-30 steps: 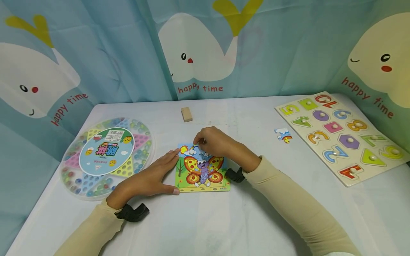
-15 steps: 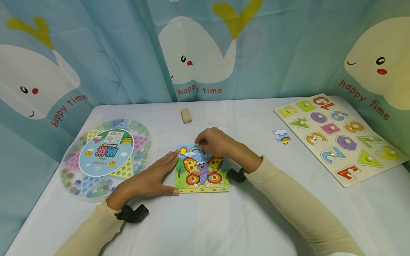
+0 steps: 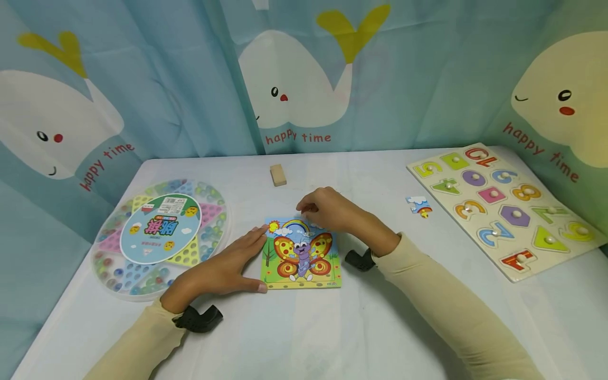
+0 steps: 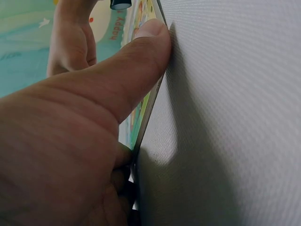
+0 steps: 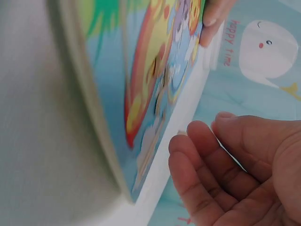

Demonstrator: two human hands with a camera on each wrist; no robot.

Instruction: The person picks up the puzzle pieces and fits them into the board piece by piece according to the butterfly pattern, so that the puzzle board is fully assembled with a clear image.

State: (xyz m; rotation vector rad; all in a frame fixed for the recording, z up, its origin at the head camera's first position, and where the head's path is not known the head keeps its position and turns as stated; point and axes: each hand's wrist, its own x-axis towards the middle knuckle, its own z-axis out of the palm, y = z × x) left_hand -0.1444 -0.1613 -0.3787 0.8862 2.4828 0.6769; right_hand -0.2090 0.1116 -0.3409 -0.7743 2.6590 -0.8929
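A square butterfly jigsaw puzzle (image 3: 300, 264) lies flat on the table. My left hand (image 3: 223, 269) steadies its left side, the thumb (image 4: 149, 35) at the near corner and the straight fingers along the edge farther up. Over the puzzle's upper right part hovers my right hand (image 3: 328, 208), covering some of that corner. Its fingers (image 5: 188, 174) are loosely bent with nothing between them, apart from the board in the right wrist view. A loose puzzle piece (image 3: 419, 206) with cloud and rainbow print lies to the right.
Left of the puzzle is a round Chinese checkers set (image 3: 161, 237) with marbles under a clear cover. A small wooden block (image 3: 277, 175) lies behind. A number-and-shape peg board (image 3: 480, 232) fills the right side, and a whale-print curtain (image 3: 404, 95) hangs at the back.
My right hand has shifted slightly right and lifted from the puzzle's top, uncovering the rainbow on it. My left hand stays at the left edge.
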